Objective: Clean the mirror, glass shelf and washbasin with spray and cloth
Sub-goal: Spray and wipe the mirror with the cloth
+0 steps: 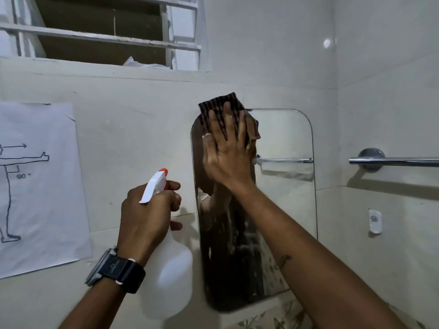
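Observation:
A rounded rectangular mirror (285, 210) hangs on the tiled wall, with wet streaks on its lower half. My right hand (225, 153) lies flat, fingers spread, pressing a dark striped cloth (221, 103) against the mirror's top left corner. The cloth sticks out above the mirror's edge. My left hand (147, 210) grips the neck of a white spray bottle (173, 276) with an orange nozzle tip, held left of the mirror. The glass shelf and washbasin are out of view.
A chrome towel bar (394, 161) juts from the wall on the right, with a small white hook (375, 220) below it. A paper sheet with a figure drawing (35, 186) is taped at left. A barred window (107, 32) sits above.

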{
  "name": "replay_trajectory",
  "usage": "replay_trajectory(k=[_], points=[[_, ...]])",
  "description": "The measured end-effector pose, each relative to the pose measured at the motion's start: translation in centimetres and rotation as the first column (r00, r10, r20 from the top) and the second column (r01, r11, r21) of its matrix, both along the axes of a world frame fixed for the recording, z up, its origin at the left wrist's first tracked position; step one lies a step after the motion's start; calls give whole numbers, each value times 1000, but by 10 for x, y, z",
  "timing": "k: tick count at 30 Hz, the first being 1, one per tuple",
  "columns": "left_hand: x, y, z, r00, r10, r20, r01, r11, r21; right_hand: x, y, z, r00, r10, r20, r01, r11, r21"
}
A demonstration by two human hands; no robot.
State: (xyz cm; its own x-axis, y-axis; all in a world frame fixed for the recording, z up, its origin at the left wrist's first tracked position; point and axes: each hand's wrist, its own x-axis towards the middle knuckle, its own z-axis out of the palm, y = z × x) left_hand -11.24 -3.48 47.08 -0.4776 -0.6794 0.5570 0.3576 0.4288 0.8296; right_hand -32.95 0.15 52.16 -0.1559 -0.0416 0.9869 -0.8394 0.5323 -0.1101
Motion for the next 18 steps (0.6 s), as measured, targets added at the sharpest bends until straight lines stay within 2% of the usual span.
replay_trajectory(k=[5, 9, 13, 18], points=[[-8, 7, 6, 1000, -22, 12, 22, 999, -24, -63, 49, 4, 978, -54, 201, 80, 989, -123], [-12, 11, 7, 999, -28, 31, 29, 999, -27, -114, 95, 0, 921, 40, 387, 43, 978, -203], [-15, 14, 4, 997, -34, 67, 36, 999, -31, -131, 116, -5, 919, 50, 391, 34, 978, -204], [-15, 10, -6, 998, -24, 65, 24, 1000, -6, -110, 98, -4, 913, 71, 402, 35, 968, -250]])
